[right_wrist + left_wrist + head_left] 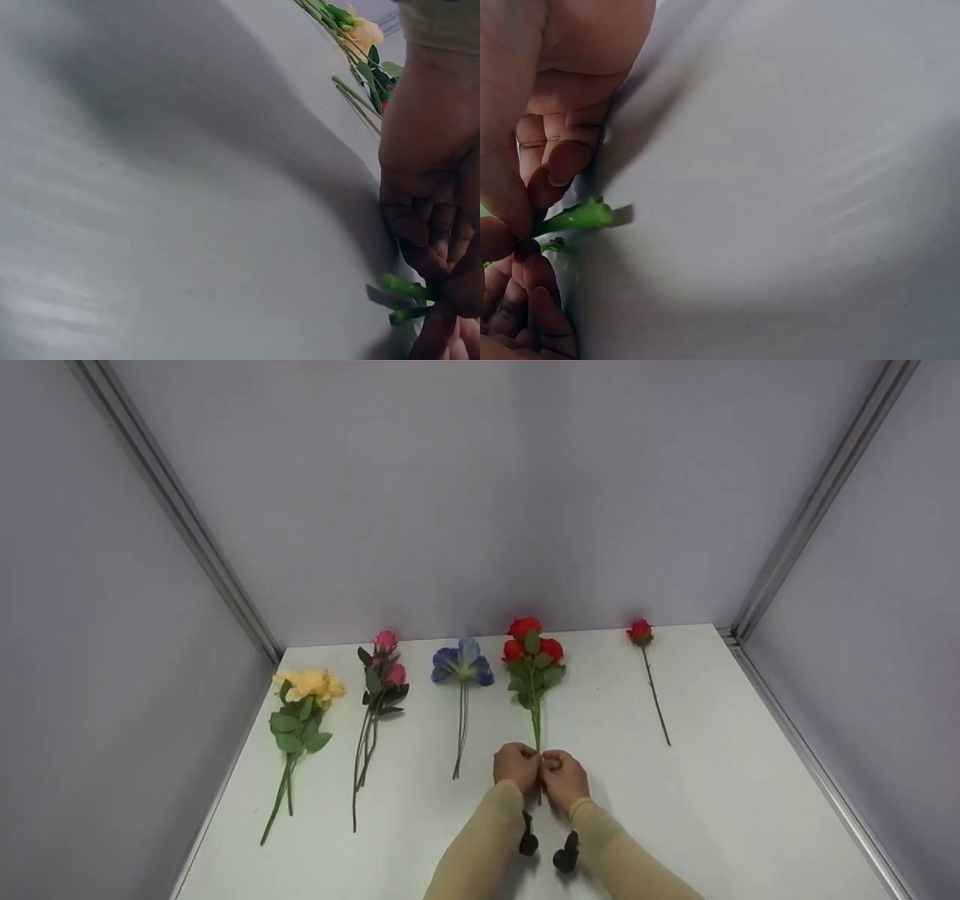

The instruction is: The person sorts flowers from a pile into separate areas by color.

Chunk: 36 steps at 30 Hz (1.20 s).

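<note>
A bunch of red artificial roses (536, 660) lies on the white table with its blooms toward the back wall. My left hand (517, 765) pinches its green stems from the left side, low down. From the right, my right hand (564, 780) pinches the same stems, thumb and fingertips meeting the left hand's. Cut stem ends (585, 215) poke out below the fingers in the left wrist view. Two green stem ends (405, 286) show beside the fingers in the right wrist view. The fingers hide the gripped stretch of stem.
Left of the hands lie blue flowers (463, 664), pink roses (386, 675) and yellow flowers (309, 686), stems toward me. A single red rose (640, 632) lies to the right. Grey panels (450, 495) wall the white table (712, 810) at the back and sides.
</note>
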Each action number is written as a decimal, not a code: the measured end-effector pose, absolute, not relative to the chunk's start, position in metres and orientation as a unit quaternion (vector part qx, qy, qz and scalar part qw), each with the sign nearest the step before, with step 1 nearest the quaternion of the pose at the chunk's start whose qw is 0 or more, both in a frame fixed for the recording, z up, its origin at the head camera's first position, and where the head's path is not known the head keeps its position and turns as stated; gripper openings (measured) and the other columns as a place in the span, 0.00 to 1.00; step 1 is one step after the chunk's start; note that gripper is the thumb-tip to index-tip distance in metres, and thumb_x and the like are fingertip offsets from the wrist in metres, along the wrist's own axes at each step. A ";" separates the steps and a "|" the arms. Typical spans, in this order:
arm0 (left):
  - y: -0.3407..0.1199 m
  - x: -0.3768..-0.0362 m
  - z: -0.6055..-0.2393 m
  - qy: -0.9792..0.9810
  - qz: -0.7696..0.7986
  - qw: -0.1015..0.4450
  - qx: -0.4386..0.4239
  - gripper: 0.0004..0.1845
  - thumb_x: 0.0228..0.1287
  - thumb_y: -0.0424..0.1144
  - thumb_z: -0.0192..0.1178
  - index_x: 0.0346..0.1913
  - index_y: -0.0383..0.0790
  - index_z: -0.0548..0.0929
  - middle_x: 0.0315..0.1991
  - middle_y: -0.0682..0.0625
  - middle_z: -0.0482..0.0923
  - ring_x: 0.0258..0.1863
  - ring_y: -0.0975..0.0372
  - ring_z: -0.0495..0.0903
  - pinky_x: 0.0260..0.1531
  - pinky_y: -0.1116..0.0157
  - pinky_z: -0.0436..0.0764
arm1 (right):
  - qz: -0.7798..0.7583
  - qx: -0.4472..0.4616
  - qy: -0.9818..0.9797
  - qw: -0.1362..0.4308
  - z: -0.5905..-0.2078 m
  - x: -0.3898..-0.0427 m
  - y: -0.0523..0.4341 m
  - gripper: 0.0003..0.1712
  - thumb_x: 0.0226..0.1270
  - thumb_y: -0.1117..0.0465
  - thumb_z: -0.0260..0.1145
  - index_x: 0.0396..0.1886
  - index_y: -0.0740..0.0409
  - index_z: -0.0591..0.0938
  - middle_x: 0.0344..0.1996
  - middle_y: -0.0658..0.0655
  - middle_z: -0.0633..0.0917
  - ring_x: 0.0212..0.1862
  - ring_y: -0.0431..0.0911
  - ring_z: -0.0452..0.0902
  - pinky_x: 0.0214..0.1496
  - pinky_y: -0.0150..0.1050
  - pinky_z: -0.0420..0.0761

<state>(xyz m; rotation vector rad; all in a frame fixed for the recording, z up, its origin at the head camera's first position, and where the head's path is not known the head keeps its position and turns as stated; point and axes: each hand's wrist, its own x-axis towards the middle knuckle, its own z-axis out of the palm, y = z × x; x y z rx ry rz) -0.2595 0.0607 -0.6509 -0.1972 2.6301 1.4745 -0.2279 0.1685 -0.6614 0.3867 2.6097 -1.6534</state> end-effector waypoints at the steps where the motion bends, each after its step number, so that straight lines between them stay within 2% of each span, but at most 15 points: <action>1: 0.060 -0.259 -0.651 0.869 0.488 0.058 -0.065 0.03 0.57 0.37 0.67 0.29 0.42 0.84 0.25 0.54 0.80 0.27 0.63 0.77 0.29 0.63 0.78 | -0.529 0.124 0.839 0.015 -0.662 -0.228 0.169 0.14 0.65 0.63 0.64 0.48 0.63 0.80 0.38 0.56 0.84 0.37 0.45 0.80 0.39 0.40 0.79; 11: 0.055 -0.256 -0.655 0.868 0.491 0.045 -0.067 0.04 0.57 0.37 0.67 0.28 0.42 0.83 0.23 0.55 0.78 0.26 0.64 0.76 0.30 0.62 0.77 | -0.543 0.118 0.831 0.038 -0.663 -0.228 0.172 0.14 0.64 0.63 0.64 0.48 0.62 0.80 0.35 0.54 0.83 0.36 0.44 0.79 0.39 0.40 0.79; 18: 0.054 -0.256 -0.659 0.864 0.496 0.060 -0.066 0.05 0.59 0.42 0.66 0.29 0.45 0.83 0.24 0.57 0.78 0.27 0.65 0.76 0.31 0.63 0.77 | -0.569 0.103 0.815 0.046 -0.662 -0.228 0.176 0.13 0.67 0.62 0.63 0.48 0.63 0.79 0.36 0.55 0.83 0.38 0.45 0.79 0.39 0.39 0.79; 23: 0.053 -0.256 -0.661 0.860 0.500 0.073 -0.069 0.06 0.58 0.43 0.67 0.29 0.46 0.83 0.24 0.57 0.78 0.26 0.64 0.76 0.30 0.63 0.76 | -0.586 0.096 0.803 0.058 -0.660 -0.229 0.188 0.13 0.66 0.64 0.62 0.49 0.64 0.79 0.32 0.55 0.82 0.34 0.45 0.77 0.35 0.38 0.77; 26: 0.053 -0.256 -0.663 0.856 0.505 0.087 -0.068 0.05 0.57 0.43 0.68 0.30 0.47 0.83 0.24 0.57 0.78 0.26 0.64 0.75 0.30 0.64 0.75 | -0.570 0.095 0.815 0.051 -0.655 -0.232 0.208 0.14 0.65 0.66 0.62 0.50 0.64 0.79 0.31 0.54 0.81 0.32 0.44 0.76 0.34 0.37 0.76; 29: 0.053 -0.256 -0.664 0.851 0.512 0.093 -0.064 0.05 0.57 0.43 0.68 0.30 0.48 0.83 0.25 0.57 0.78 0.27 0.64 0.75 0.30 0.64 0.75 | -0.550 0.101 0.828 0.040 -0.644 -0.238 0.238 0.16 0.66 0.65 0.62 0.52 0.64 0.78 0.33 0.55 0.80 0.35 0.45 0.78 0.36 0.36 0.77; 36: 0.050 -0.257 -0.669 0.856 0.510 0.071 -0.036 0.05 0.55 0.42 0.69 0.30 0.47 0.83 0.24 0.58 0.77 0.26 0.65 0.74 0.30 0.64 0.75 | -0.462 0.113 0.880 0.007 -0.622 -0.252 0.324 0.20 0.69 0.58 0.60 0.55 0.66 0.76 0.41 0.60 0.80 0.42 0.50 0.77 0.41 0.40 0.75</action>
